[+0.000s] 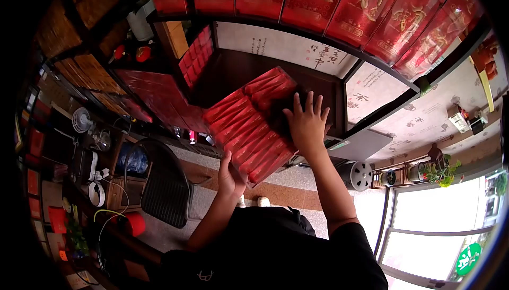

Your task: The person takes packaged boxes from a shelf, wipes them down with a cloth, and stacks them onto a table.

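A clear-wrapped pack of red packets (244,125), set in rows, is held tilted in front of the dark shelf (241,70). My left hand (230,177) grips its lower left edge, thumb up along the side and the other fingers mostly hidden beneath. My right hand (308,123) is spread open, palm down, over the right side of the pack, beside a dark patch between the packets and the hand. I cannot tell whether its palm touches the pack. More small red packets (196,56) stand stacked at the left end of the shelf.
Large red bags with gold characters (366,3) line the shelf above. A black chair (164,184) stands at lower left, near a white fan (81,120) and a cluttered counter. To the right are a round metal canister (360,176), a potted plant (442,170) and a bright window (440,205).
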### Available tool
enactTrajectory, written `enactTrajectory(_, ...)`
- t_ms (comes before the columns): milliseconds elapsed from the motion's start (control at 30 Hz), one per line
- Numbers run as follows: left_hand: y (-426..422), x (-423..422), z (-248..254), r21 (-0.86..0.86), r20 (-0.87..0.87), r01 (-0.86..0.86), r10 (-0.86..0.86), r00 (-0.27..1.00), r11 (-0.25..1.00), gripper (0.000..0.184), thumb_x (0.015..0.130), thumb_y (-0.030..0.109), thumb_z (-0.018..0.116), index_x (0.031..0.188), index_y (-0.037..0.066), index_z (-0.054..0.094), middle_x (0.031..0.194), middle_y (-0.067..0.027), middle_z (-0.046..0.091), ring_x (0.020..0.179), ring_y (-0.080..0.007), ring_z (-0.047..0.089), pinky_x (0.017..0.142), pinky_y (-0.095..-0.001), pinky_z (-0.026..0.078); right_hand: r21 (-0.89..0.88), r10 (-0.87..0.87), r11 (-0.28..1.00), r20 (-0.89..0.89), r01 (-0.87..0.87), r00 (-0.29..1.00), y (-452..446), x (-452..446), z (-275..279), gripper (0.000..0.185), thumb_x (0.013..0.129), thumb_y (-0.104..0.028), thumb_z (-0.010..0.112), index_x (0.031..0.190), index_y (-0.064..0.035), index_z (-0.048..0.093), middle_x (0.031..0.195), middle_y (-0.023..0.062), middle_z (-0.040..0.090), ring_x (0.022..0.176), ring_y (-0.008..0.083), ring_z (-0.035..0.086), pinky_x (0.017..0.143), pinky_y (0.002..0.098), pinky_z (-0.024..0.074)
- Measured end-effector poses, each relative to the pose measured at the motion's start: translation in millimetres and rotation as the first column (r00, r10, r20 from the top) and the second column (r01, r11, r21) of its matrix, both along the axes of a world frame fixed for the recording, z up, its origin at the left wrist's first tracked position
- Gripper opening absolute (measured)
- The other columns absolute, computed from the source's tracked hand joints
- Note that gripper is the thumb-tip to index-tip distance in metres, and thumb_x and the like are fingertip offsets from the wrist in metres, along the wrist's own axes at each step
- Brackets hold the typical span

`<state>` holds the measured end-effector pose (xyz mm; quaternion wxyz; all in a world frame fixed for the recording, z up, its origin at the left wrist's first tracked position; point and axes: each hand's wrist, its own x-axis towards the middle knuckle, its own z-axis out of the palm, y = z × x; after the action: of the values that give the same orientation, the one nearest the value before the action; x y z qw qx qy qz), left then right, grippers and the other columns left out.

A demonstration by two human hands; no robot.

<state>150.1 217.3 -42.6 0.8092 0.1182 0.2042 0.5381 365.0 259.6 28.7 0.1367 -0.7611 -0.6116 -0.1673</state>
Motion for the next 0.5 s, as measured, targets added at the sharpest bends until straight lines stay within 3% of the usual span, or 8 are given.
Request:
enactTrajectory(67,-1.5,-3.1,-7.7,-0.007,-0.002,0.027,-0.027,1.0,1.0,0.065,0.093,0.042,0.059,0.144,0.009,0.036,0.137,-0.0077,0.051,0.125,-0.026,0.051,0.103,-0.0411,0.044,-0.004,0.12,0.993,-0.026,-0.12,0.992,-16.5,-39.9,-0.5,0.063,0.094,-0.051,0.05,0.142,-0.0095,0.047,0.149,0.0277,0.034,0.137,0.0494,0.032,0.106,0.0686,0.0262)
enactTrajectory(133,-4.0,-8.1,-23.2,-0.007,-0.007,0.052,-0.052,0.999,0.999,0.061,0.094,0.041,0.056,0.144,0.011,0.037,0.138,-0.0082,0.05,0.123,-0.0251,0.052,0.101,-0.0416,0.046,-0.064,0.446,0.891,-0.055,-0.449,0.893,-32.2,-75.1,5.9,0.068,0.091,-0.054,0.053,0.142,-0.0097,0.047,0.152,0.0267,0.031,0.139,0.0439,0.033,0.107,0.0675,0.0256)
enactTrajectory(167,-10.6,-6.8,-3.1,-0.189,-0.029,0.024,-0.03,0.999,0.982,0.06,0.095,0.041,0.054,0.144,0.012,0.037,0.139,-0.0088,0.049,0.124,-0.0253,0.053,0.101,-0.0447,0.046,-0.1,0.584,0.795,-0.146,-0.599,0.799,-37.1,-86.9,12.5,0.065,0.091,-0.052,0.053,0.141,-0.0115,0.048,0.152,0.024,0.032,0.137,0.041,0.037,0.108,0.0654,0.0265)
enactTrajectory(233,-10.9,-16.7,-15.3,-0.168,0.072,0.085,-0.074,0.995,0.982,0.059,0.095,0.04,0.053,0.144,0.011,0.037,0.14,-0.0096,0.049,0.126,-0.0264,0.052,0.103,-0.0471,0.045,-0.087,0.71,0.684,-0.149,-0.724,0.688,-28.9,-89.7,9.9,0.061,0.091,-0.052,0.054,0.14,-0.0151,0.05,0.153,0.0173,0.034,0.131,0.0378,0.044,0.106,0.0597,0.0334)
enactTrajectory(300,-13.1,-20.8,-14.0,-0.086,0.024,0.084,-0.082,0.996,0.993,0.059,0.095,0.041,0.053,0.144,0.011,0.038,0.14,-0.0101,0.049,0.127,-0.0279,0.051,0.105,-0.0475,0.043,-0.081,0.767,0.614,-0.173,-0.785,0.618,-11.2,-69.7,22.2,0.061,0.09,-0.053,0.055,0.139,-0.0179,0.051,0.153,0.0147,0.036,0.131,0.0372,0.045,0.106,0.0565,0.0342)
enactTrajectory(333,-13.7,-21.2,-9.3,-0.001,-0.018,0.083,-0.083,0.996,0.997,0.059,0.095,0.042,0.052,0.143,0.011,0.039,0.141,-0.0107,0.048,0.127,-0.0294,0.05,0.107,-0.0479,0.042,-0.097,0.698,0.694,-0.149,-0.713,0.7,-4.0,-60.6,23.9,0.061,0.089,-0.053,0.056,0.139,-0.019,0.051,0.152,0.014,0.037,0.132,0.0366,0.044,0.106,0.0561,0.0341)
enactTrajectory(433,-13.4,-20.6,-2.7,-0.016,-0.061,0.053,-0.054,0.997,0.998,0.062,0.094,0.041,0.054,0.143,0.006,0.038,0.14,-0.0125,0.049,0.126,-0.0302,0.05,0.106,-0.0485,0.042,0.034,0.491,0.871,-0.061,-0.489,0.869,19.0,-19.2,10.8,0.062,0.089,-0.057,0.054,0.138,-0.0175,0.053,0.148,0.0179,0.042,0.125,0.0404,0.05,0.103,0.058,0.0368)
enactTrajectory(500,-13.4,-17.5,-4.2,-0.026,-0.048,0.024,-0.025,0.999,0.999,0.064,0.093,0.041,0.057,0.141,0.003,0.037,0.138,-0.0133,0.05,0.125,-0.0305,0.051,0.106,-0.0491,0.042,0.051,0.329,0.944,-0.084,-0.325,0.941,23.0,-2.0,9.3,0.06,0.091,-0.054,0.053,0.138,-0.0169,0.053,0.148,0.0191,0.043,0.129,0.0408,0.046,0.103,0.0606,0.035)
